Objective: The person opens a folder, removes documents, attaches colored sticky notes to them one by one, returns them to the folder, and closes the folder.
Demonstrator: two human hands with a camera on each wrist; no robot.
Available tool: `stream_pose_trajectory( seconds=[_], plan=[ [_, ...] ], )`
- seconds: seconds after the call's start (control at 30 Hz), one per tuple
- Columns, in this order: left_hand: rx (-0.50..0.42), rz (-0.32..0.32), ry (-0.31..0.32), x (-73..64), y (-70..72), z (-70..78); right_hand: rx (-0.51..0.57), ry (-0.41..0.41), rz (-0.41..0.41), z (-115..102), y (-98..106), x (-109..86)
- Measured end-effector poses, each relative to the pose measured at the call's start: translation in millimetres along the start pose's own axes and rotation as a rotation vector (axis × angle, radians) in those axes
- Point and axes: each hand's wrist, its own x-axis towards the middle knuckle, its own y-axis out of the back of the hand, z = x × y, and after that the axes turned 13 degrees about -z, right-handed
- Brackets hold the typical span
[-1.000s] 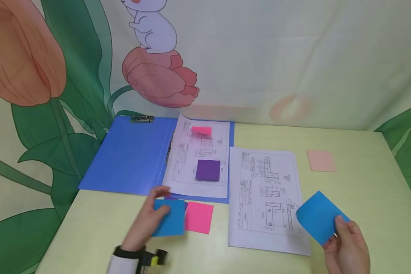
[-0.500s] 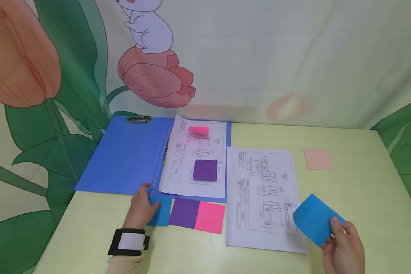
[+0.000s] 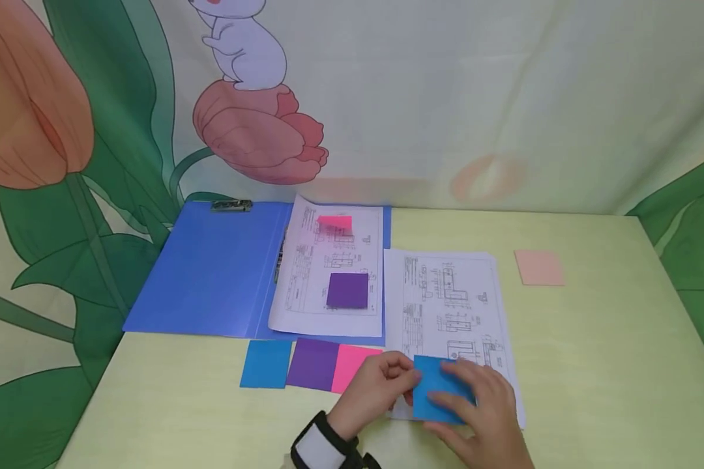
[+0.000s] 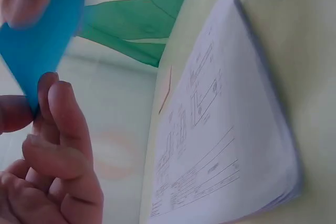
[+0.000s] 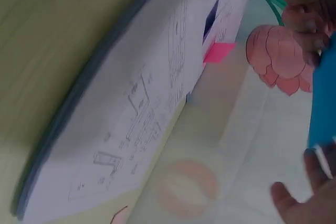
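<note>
A blue sticky note (image 3: 431, 384) is raised over the lower part of a stack of drawing sheets (image 3: 413, 293). My left hand (image 3: 378, 387) pinches its left edge between thumb and finger, plain also in the left wrist view. Spread fingers of my right hand (image 3: 484, 410) touch the note's face and right side; in the right wrist view the thumb stands apart from it. Left of the sheets, a second blue note (image 3: 266, 365), a purple note (image 3: 313, 363) and a pink note (image 3: 352, 365) lie in a row, the pink one partly behind my left hand.
An open blue folder (image 3: 205, 273) lies behind the row. Clipped drawings (image 3: 305, 293) in it bear a purple note (image 3: 347, 290) and a pink note (image 3: 336, 223) with a lifted edge. A pale pink note (image 3: 540, 268) lies at right. A printed curtain (image 3: 399, 98) hangs behind.
My left hand laid the other blue note left of the purple one, let go and moved right to the held note. My right hand brought that note left over the sheets and loosened its grip.
</note>
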Motion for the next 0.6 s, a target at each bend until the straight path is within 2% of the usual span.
stream_pose_trajectory(
  seconds=[0.07, 0.13, 0.17, 0.23, 0.3, 0.37, 0.47, 0.53, 0.6],
  plan=[
    [0.072, 0.032, -0.014, 11.3, 4.1, 3.2, 0.09, -0.196, -0.105, 11.1, 8.7, 7.0],
    [0.128, 0.04, -0.028, 22.8, 10.9, 8.6, 0.166, -0.41, -0.197, 27.2, 20.7, 20.2],
    [0.152, 0.036, -0.038, 29.2, 14.8, 11.1, 0.211, -0.492, -0.223, 37.6, 26.2, 28.9],
    [0.2, 0.038, -0.047, 43.4, 22.8, 17.4, 0.257, -0.574, -0.231, 64.8, 32.2, 47.4],
    [0.292, 0.066, -0.05, 60.4, 31.8, 22.4, 0.302, -0.607, -0.257, 92.1, 36.6, 67.0],
    [0.504, 0.12, -0.026, 80.7, 42.9, 25.0, 0.36, -0.631, -0.286, 119.8, 36.5, 88.0],
    [0.962, 0.168, 0.039, 112.1, 57.4, 21.7, 0.392, -0.662, -0.369, 153.7, 32.8, 115.1],
    [1.231, 0.14, 0.105, 128.1, 62.9, 14.7, 0.402, -0.681, -0.418, 170.6, 26.0, 127.1],
    [1.373, 0.066, 0.173, 136.8, 64.8, 8.5, 0.4, -0.686, -0.449, 180.0, 17.7, 134.7]
  ],
)
